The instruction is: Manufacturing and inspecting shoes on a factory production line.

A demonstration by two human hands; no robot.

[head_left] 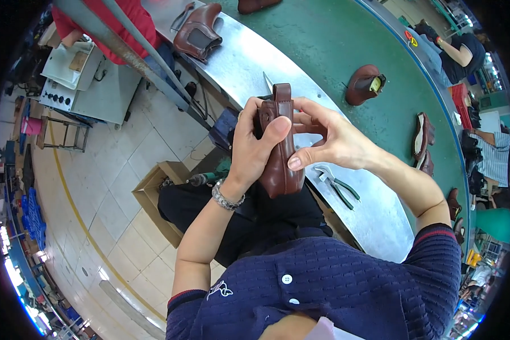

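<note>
A brown leather boot upper [281, 173], with a pull loop at its top end, is held upright between my two hands over my lap. My left hand [250, 141] grips its left side, the thumb pressed on the leather. On the other side my right hand [335, 140] pinches its edge, thumb on the near face and the fingers curled behind, partly hidden. Beside my right forearm, pincers [335, 184] with green handles lie on the metal bench [374, 218]. Just beyond the upper a pointed metal blade [268, 79] sticks out.
Another brown boot [200, 34] rests at the bench's far end. A brown shoe [364, 85] stands on the green work surface [317, 45], with more shoes along its right edge. A cardboard box [173, 229] is by my left leg. A person in red [124, 28] stands far left.
</note>
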